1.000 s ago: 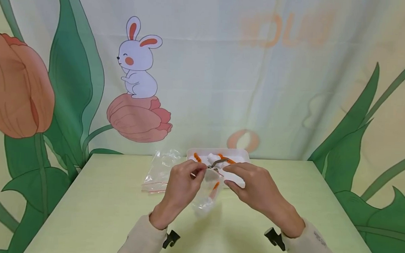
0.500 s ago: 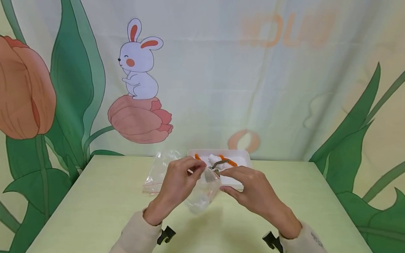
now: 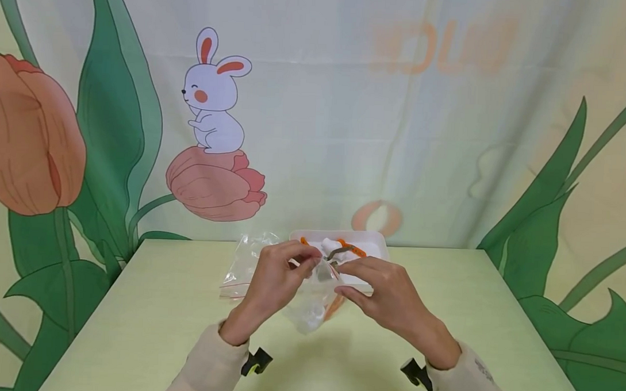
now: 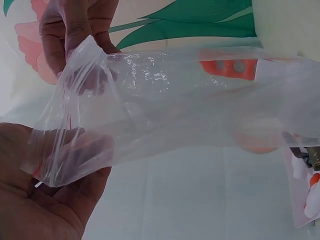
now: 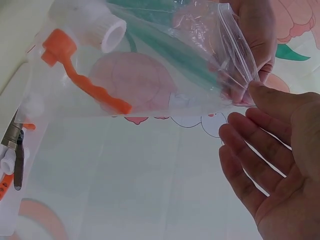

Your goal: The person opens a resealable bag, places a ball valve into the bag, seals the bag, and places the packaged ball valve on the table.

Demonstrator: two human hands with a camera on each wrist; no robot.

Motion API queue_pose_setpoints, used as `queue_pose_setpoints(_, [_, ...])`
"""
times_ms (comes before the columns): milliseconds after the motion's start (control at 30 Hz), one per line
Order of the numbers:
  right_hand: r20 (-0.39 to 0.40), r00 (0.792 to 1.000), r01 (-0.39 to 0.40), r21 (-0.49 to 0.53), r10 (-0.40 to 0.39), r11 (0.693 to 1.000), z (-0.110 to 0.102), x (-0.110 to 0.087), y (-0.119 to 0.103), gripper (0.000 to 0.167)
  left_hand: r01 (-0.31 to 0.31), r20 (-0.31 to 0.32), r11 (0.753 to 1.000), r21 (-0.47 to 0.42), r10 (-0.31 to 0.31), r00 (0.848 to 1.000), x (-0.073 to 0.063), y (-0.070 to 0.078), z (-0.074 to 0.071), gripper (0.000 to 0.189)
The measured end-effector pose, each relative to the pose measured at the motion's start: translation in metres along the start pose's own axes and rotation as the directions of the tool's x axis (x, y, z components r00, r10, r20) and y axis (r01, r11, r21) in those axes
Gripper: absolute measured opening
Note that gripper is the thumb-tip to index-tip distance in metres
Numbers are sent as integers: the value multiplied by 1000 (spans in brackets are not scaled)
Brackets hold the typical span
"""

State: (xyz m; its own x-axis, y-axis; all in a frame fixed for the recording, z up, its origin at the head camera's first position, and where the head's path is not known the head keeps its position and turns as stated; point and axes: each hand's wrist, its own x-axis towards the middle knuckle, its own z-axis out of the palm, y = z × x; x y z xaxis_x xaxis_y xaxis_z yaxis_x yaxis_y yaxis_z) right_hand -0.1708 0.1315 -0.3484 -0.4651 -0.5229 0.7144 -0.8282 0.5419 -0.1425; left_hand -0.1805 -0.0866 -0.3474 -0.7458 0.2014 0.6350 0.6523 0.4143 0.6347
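Observation:
A clear zip bag [image 3: 301,304] hangs upright between both hands, its mouth edged with a red line. Inside lie an orange piece with a wavy handle and blocky head [image 5: 92,90] and a white plastic piece with a round opening [image 5: 111,34]. My left hand [image 3: 274,280] pinches the left corner of the bag's mouth. With thumb and index finger, my right hand [image 3: 392,290] holds the right edge of the mouth; its other fingers [image 5: 250,165] spread loosely below.
Behind the bag stands a white tray [image 3: 373,239] with a dark metal tool [image 3: 339,251], orange pieces with holes [image 3: 359,252] and white fittings [image 3: 331,244]. Another clear zip bag [image 3: 243,268] lies flat to its left on the pale green table [image 3: 148,328]. A printed curtain [image 3: 316,103] hangs behind.
My right hand has moved left onto the bag's edge, after standing slightly apart from it. The bag has swung a little left and down, and the orange piece has settled lower inside.

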Motion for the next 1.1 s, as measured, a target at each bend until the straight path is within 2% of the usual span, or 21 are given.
queue_pose_setpoints(233, [-46,998,34,-11,-34,999,3,1,1,29,11,36,1000,-18,-10,999,1,0,-1,6])
queue_pose_setpoints(467, [-93,993,72,-6,-72,997,3,1,1,18,19,70,1000,-21,-18,997,-1,0,-4,6])
queue_pose_setpoints(833, [-118,992,28,-47,-33,998,1,1,2,10,-4,146,1000,10,2,989,-2,-4,-9,8])
queue_pose_setpoints(1100, [-133,989,54,-74,-64,996,-3,4,2,11,7,224,1000,29,-13,974,0,-1,-11,9])
